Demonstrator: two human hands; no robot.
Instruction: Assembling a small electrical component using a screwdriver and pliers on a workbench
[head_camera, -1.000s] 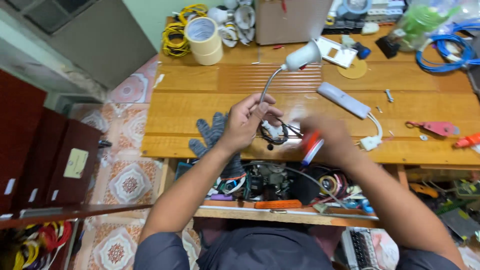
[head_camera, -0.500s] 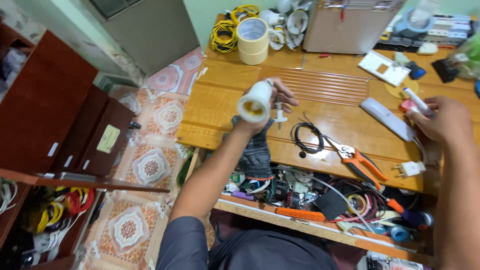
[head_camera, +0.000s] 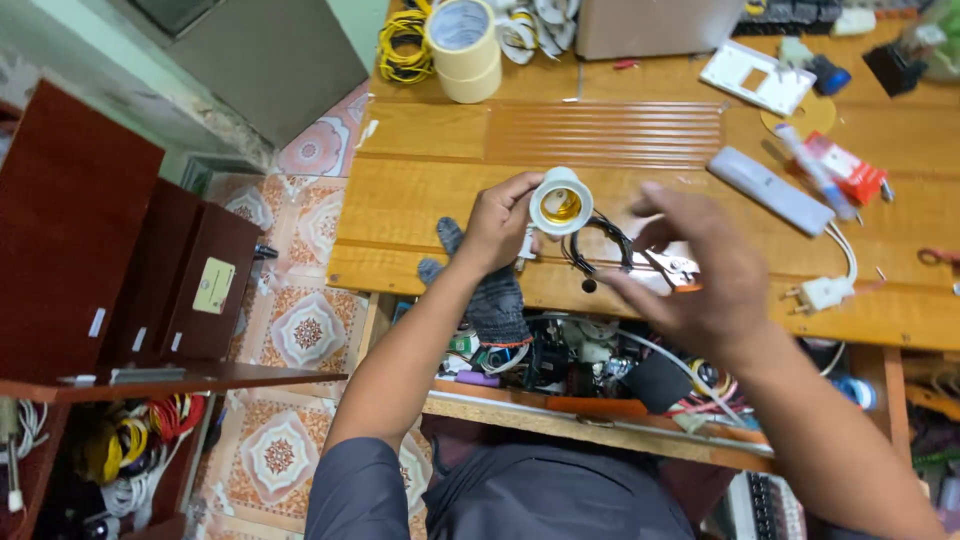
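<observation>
My left hand (head_camera: 497, 222) grips a white lamp socket (head_camera: 560, 201) above the wooden table (head_camera: 440, 190); its open end with a brass inside faces up at the camera. My right hand (head_camera: 690, 270) hovers just right of the socket with its fingers spread and nothing in them. Under the hands a black wire loop (head_camera: 598, 243) lies on the table, with orange-handled pliers (head_camera: 668, 268) partly hidden by my right hand. A grey knitted glove (head_camera: 480, 285) hangs over the table's front edge below my left wrist.
Masking tape rolls (head_camera: 462, 48), yellow wire coils (head_camera: 402, 40), a white switch plate (head_camera: 757, 78), a grey power strip (head_camera: 770, 190) with a white plug (head_camera: 822, 293) and a red box (head_camera: 848, 170) lie on the table. Dark red drawers (head_camera: 120, 250) stand left. A cluttered shelf (head_camera: 580, 365) sits below.
My left hand has brought the socket back over the table and turned its open end upward. My right hand has moved left from the table's right side and now hovers beside the socket.
</observation>
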